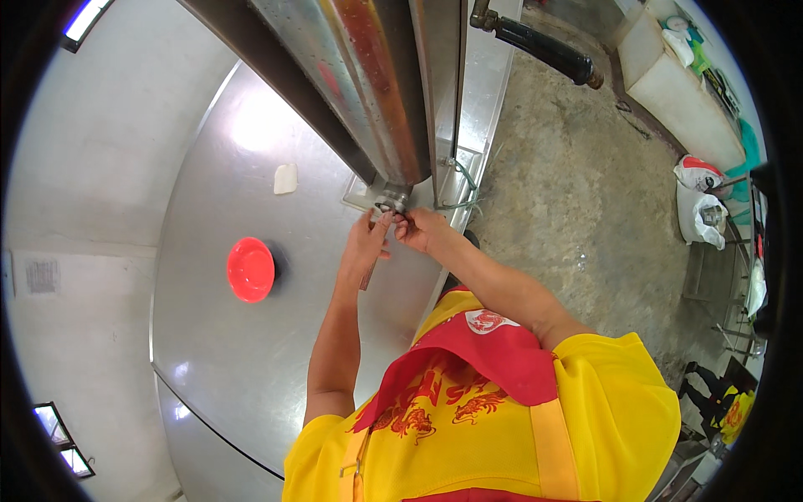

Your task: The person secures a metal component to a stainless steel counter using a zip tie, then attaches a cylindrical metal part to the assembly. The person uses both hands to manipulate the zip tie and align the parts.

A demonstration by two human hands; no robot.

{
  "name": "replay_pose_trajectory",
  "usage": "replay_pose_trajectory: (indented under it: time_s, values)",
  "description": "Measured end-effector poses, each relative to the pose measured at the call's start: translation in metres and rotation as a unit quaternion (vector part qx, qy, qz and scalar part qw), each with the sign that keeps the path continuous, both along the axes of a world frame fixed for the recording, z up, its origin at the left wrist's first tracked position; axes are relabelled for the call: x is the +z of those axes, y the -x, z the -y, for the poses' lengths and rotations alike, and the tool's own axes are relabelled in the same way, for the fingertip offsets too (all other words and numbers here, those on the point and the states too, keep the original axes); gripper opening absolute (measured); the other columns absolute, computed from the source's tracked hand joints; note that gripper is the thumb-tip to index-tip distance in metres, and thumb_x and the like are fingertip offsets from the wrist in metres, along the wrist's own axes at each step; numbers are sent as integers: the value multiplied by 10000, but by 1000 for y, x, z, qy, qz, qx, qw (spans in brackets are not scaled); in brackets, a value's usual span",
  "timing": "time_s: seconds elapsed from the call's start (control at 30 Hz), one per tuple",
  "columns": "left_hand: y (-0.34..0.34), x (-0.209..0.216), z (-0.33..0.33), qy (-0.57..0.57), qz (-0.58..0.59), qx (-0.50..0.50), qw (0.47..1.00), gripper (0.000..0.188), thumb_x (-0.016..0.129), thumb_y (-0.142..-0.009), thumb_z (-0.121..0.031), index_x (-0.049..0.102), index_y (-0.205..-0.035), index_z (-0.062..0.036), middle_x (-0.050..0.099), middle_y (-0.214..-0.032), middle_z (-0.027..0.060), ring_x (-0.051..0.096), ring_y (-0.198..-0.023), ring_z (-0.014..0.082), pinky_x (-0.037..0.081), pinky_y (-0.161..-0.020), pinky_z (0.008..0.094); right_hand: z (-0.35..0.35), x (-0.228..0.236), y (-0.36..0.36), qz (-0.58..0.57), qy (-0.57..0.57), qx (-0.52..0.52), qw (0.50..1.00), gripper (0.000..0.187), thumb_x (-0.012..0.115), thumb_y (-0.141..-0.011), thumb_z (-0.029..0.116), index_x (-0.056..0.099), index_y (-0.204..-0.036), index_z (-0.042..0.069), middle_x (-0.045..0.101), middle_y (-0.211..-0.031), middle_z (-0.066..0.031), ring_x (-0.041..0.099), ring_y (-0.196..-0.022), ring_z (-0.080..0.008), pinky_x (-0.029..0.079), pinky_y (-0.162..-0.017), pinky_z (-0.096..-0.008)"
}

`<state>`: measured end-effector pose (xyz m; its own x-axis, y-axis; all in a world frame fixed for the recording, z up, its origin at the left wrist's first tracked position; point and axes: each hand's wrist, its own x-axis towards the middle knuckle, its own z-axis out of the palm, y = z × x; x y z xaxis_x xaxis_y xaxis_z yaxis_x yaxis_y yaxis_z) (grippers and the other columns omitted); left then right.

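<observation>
A long shiny metal cylinder [381, 109] stands within a steel frame, and its lower end narrows to a small metal fitting [391, 199]. Both my hands meet at that fitting. My left hand [365, 241] has its thumb and forefinger closed at the fitting's near side, with the other fingers curled loosely below. From the right, my right hand [421, 230] comes in with its fingers pinched together beside the left fingertips. Whatever lies between the right fingertips is hidden or too small to name.
On the steel table [217, 351] to my left are a red plastic bowl [251, 269] and a flat whitish piece [285, 179]. A black-gripped crank handle [548, 50] juts out at upper right. White sacks [701, 216] stand beyond the concrete floor; another person [721, 400] is at far right.
</observation>
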<state>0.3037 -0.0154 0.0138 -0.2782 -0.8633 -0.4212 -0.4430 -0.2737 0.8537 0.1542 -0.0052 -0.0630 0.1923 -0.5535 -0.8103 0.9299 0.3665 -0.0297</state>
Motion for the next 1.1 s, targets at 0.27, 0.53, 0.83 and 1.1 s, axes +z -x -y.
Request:
replay_pose_trajectory:
  time_s: [0.27, 0.53, 0.83, 1.1]
  values:
    - [-1, -10, 33, -114, -144, -63, 981, 438, 592, -1011, -428, 619, -1131, -8, 675, -973, 49, 651, -856, 141, 559, -690, 309, 1, -2, 1, 10, 27, 23, 999, 163, 363, -1007, 41, 498, -928, -4, 544, -733, -74, 424, -524, -112, 372, -448, -239]
    - [-4, -20, 34, -234, -251, 12, 939, 444, 644, -977, -451, 613, -1147, -42, 707, -996, 63, 667, -849, 151, 542, -704, 312, 1, 13, 1, -39, 11, 30, 999, 172, 379, -1021, 73, 504, -908, 40, 523, -694, -47, 390, -499, -90, 323, -419, -224]
    - [10, -24, 21, -82, -203, 61, 974, 412, 748, -921, -288, 585, -1129, 28, 687, -962, 95, 670, -848, 177, 553, -718, 321, 2, -9, 2, -1, 36, 21, 999, 182, 408, -1035, 120, 532, -945, 22, 556, -729, -57, 454, -513, -115, 402, -423, -247]
    - [40, -30, -8, 237, 7, 96, 967, 597, 790, -831, -207, 525, -1271, 98, 703, -960, 146, 669, -827, 197, 525, -730, 326, -30, 20, 3, -138, 71, 48, 987, 271, 448, -1066, 293, 582, -1054, 58, 656, -914, -80, 612, -717, -188, 555, -682, -353]
